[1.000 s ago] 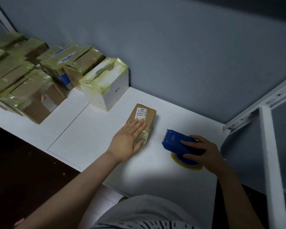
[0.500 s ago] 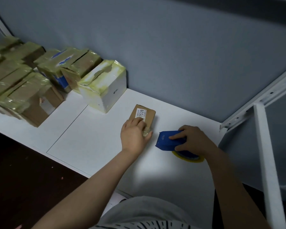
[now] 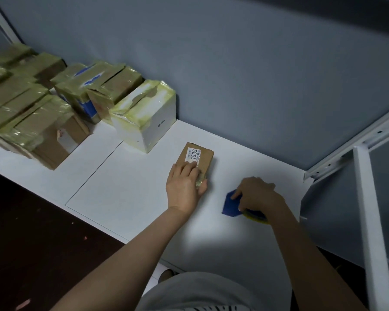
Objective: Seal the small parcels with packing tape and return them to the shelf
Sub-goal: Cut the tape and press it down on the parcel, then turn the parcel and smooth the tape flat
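Note:
A small brown parcel (image 3: 199, 156) with a white label reading 1539 lies flat on the white shelf board (image 3: 126, 187). My left hand (image 3: 184, 187) lies over the parcel's near end, where clear tape shows, with its fingers curled on top and the thumb at the near right corner. To the right, my right hand (image 3: 257, 196) grips a blue tape dispenser (image 3: 231, 204) that rests on the board, its yellowish tape roll (image 3: 255, 216) showing under the hand.
Several taped parcels stand in a group at the back left, the nearest a white box (image 3: 148, 122). A grey wall runs behind. A white metal shelf upright (image 3: 371, 221) and bracket stand at the right. Dark floor lies below the board's front edge.
My left hand's fingers have gone from flat to curled on the parcel's near end. My right hand has turned over the dispenser and now covers more of it.

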